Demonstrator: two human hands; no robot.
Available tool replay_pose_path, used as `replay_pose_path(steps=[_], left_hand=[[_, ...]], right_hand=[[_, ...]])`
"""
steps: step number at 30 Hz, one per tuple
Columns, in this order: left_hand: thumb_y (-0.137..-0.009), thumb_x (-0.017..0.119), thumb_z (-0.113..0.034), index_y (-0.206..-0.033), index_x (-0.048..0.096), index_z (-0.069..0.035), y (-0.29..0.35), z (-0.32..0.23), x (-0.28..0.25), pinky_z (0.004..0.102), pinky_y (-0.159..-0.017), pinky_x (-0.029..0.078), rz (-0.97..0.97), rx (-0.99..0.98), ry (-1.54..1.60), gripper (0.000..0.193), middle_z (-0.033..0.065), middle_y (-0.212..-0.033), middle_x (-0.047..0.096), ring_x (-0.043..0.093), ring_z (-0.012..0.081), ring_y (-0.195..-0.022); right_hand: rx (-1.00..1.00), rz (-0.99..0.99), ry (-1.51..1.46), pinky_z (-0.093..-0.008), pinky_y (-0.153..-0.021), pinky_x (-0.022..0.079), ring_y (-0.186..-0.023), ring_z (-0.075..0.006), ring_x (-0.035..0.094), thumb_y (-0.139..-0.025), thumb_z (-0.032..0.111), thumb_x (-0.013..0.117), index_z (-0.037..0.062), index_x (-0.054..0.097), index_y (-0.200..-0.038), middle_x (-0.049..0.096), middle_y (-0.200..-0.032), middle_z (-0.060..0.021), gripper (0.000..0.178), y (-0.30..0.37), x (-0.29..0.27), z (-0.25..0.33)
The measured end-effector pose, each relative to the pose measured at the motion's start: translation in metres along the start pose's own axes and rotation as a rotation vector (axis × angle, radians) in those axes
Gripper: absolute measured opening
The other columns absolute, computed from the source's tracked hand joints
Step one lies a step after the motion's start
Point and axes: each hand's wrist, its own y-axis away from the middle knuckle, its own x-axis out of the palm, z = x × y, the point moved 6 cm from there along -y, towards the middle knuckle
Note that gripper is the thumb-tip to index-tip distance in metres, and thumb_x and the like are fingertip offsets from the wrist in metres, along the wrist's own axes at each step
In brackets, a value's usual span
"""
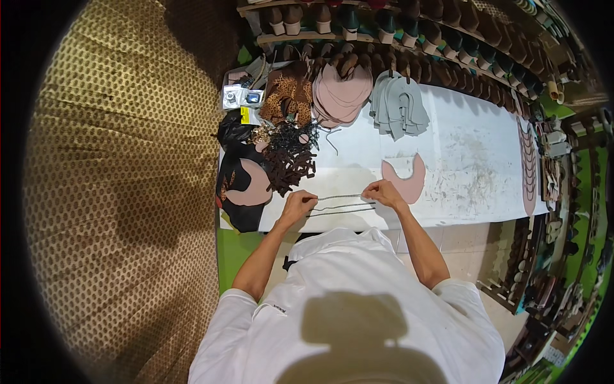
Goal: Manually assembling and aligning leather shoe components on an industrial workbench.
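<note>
A thin dark trim strip (340, 196), fine and chain-like, is stretched nearly level over the white table. My left hand (299, 207) pinches its left end, and my right hand (382, 192) pinches the other end. Two similar thin strips (339, 212) lie roughly parallel just nearer to me. Beside my right hand rests a pink U-shaped cut piece (412, 184). A heap of small dark brown pieces (291, 168) sits beyond my left hand.
Stacked pink pieces (342, 96) and grey pieces (400, 105) lie along the back of the white table (473, 153). Black and pink material (246, 185) is at the left. Shoe racks (441, 48) rise behind; a patterned gold curtain (128, 192) hangs left.
</note>
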Motion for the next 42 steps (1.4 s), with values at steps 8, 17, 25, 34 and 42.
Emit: replay_pose_path(steps=[8,17,25,34,42], left_hand=[[-0.086,0.075,-0.016,-0.096,0.079,-0.001,0.006,0.0,0.003,0.0393,-0.08,0.055,0.027,0.041,-0.085,0.019,0.0148,-0.091,0.075,0.07,0.0289,-0.084],[-0.087,0.077,-0.019,-0.094,0.081,-0.005,0.019,-0.009,-0.003,0.0422,-0.084,0.052,-0.021,0.235,-0.302,0.016,0.0114,-0.097,0.069,0.062,0.0314,-0.094],[-0.091,0.075,-0.021,-0.103,0.08,-0.007,0.027,-0.001,-0.01,0.0395,-0.09,0.05,-0.093,0.217,-0.248,0.02,0.0114,-0.104,0.066,0.062,0.0299,-0.1],[-0.094,0.071,-0.018,-0.108,0.078,-0.004,0.012,-0.023,-0.047,0.0353,-0.076,0.054,-0.173,0.105,-0.046,0.021,0.0107,-0.1,0.069,0.068,0.0271,-0.086],[-0.095,0.071,-0.007,-0.11,0.077,-0.002,0.005,-0.017,-0.105,0.0322,-0.069,0.053,-0.381,0.097,0.006,0.018,0.0119,-0.097,0.069,0.068,0.0234,-0.081]], right_hand=[[0.033,-0.062,0.187,-0.036,-0.078,0.058,-0.081,-0.0226,0.074,-0.081,0.029,0.08,0.0082,0.082,-0.092,0.079,-0.086,-0.0086,0.024,0.01,0.002,-0.011],[-0.058,-0.183,0.413,-0.0407,-0.083,0.056,-0.091,-0.0283,0.071,-0.082,0.033,0.081,0.0136,0.083,-0.092,0.074,-0.094,-0.0105,0.021,0.024,-0.004,0.011],[-0.091,-0.217,0.427,-0.0418,-0.08,0.054,-0.087,-0.0295,0.068,-0.085,0.033,0.079,0.0107,0.082,-0.097,0.072,-0.097,-0.0127,0.025,0.018,-0.01,0.018],[-0.264,-0.304,0.405,-0.044,-0.079,0.055,-0.088,-0.0317,0.069,-0.089,0.031,0.075,0.0086,0.081,-0.097,0.07,-0.098,-0.0149,0.025,-0.069,0.015,0.108],[-0.238,-0.412,0.397,-0.0471,-0.086,0.055,-0.103,-0.0348,0.068,-0.09,0.024,0.072,0.0087,0.079,-0.106,0.069,-0.104,-0.0167,0.024,-0.155,0.067,0.186]])
